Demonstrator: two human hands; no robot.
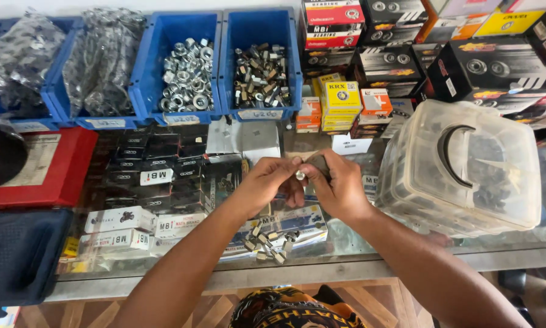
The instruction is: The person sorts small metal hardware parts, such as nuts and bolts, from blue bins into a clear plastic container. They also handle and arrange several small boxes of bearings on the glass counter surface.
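Both hands' grip, left hand (pixel 271 181) and right hand (pixel 339 189), pinches one small metal nut (pixel 300 175) at frame centre; loose nuts (pixel 270 240) lie below on the glass surface (pixel 358 243).

Blue bins (pixel 163 36) of silver nuts (pixel 188 76), red tray (pixel 72 176), yellow boxes (pixel 341 97), clear plastic tub (pixel 467 170), black boxes (pixel 497 67)

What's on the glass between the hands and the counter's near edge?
In the head view, a small pile of metal nuts and bolts lies on the glass counter.

Glass counter (pixel 406 252), wooden floor (pixel 370 304)
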